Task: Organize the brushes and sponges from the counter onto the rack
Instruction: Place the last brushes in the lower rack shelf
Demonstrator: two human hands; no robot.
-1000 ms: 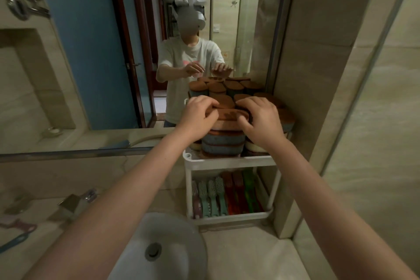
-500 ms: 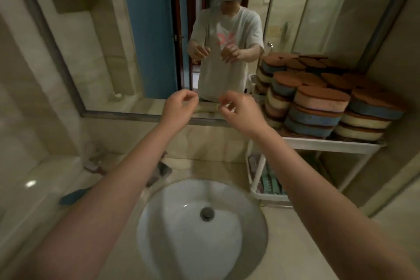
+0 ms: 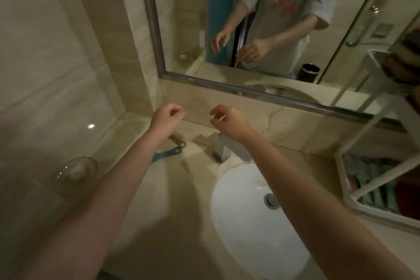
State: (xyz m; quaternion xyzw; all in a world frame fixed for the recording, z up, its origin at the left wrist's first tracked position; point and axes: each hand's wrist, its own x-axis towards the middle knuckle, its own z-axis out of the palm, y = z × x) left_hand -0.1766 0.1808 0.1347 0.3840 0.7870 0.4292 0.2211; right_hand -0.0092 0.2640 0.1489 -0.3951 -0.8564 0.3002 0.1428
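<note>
Left hand (image 3: 167,118) and right hand (image 3: 227,120) moved off rack (image 3: 386,217) to counter (image 3: 186,200) | both hands loosely curled, empty | sink (image 3: 245,223) below mirror (image 3: 284,98)

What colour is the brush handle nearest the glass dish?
That brush handle is blue; head view shows it.

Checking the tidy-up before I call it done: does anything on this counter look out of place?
Yes. A blue brush and a brownish brush lie loose on the counter left of the faucet, partly under the left arm, not in the rack.
</note>
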